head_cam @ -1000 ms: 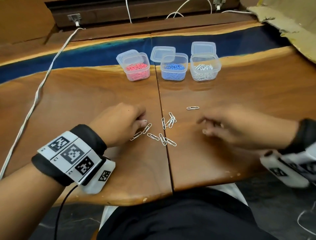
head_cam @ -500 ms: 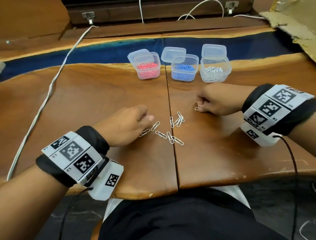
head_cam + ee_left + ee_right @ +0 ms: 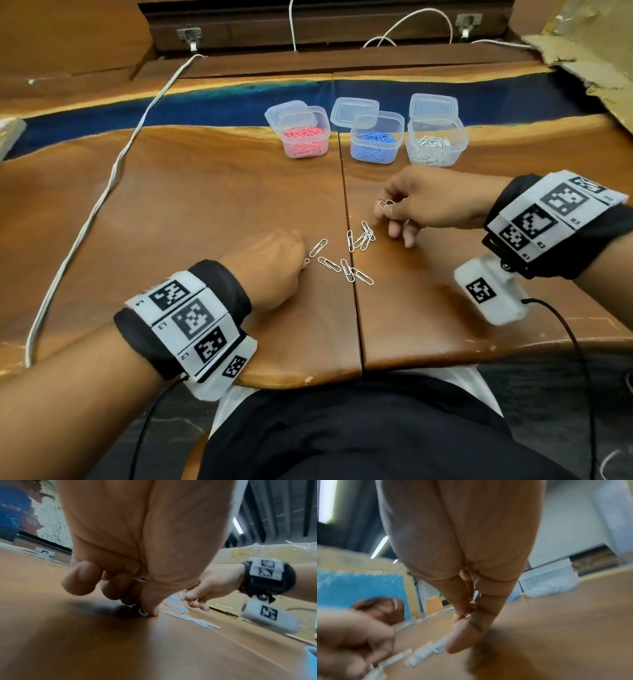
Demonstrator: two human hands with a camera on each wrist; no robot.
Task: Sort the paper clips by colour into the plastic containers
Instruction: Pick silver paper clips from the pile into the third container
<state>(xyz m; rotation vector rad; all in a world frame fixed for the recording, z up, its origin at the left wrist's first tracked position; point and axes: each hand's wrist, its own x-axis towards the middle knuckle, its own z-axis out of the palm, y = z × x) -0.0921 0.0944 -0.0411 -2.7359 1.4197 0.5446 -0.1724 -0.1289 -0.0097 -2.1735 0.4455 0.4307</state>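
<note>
Both hands are down among the last loose clips: the right hand (image 3: 431, 205) pinches a white paper clip (image 3: 386, 204) between thumb and forefinger, lifted just clear of the bench (image 3: 205, 212), while the left hand (image 3: 270, 270) is curled knuckles-up with its fingertips pressed on a clip (image 3: 143, 612) at the bench surface, and the left wrist view hints at more wire tucked inside the fist, though that is too blurred to be sure. Between the two hands lies the remaining scatter of white clips (image 3: 346, 253), some overlapping in a small knot, others lying singly, straddling the seam in the wood. Beyond them stand three open plastic tubs in a row, one with pink clips (image 3: 305, 137), one with blue clips (image 3: 375, 142) and one with white clips (image 3: 435, 145), each with its lid propped behind. Sorting looks nearly finished, since only white ones seem to be left on the bench. This step is gathering; next, the right hand needs either to take another clip from the knot without dropping the one it holds, or to carry it to the right-most tub and let go over the opening. Flat wire on smooth wood calls for a fingernail under an edge.
</note>
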